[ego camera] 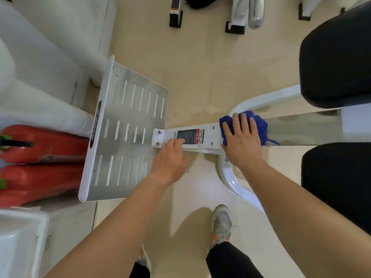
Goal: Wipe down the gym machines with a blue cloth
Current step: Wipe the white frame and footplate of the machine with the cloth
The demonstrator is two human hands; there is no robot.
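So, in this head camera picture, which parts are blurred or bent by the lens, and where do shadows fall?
Head view: the left hand is motion-blurred, while the right hand pressing the blue cloth on the white frame looks sharper; the wide lens bends straight lines near the edges, and the left edge is soft; a soft shadow lies on the floor around the shoe; the metal footplate shows dull glare.

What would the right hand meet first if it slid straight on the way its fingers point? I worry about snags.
Probably nothing solid: the right hand, flat on the blue cloth, points past the frame tube toward bare floor.
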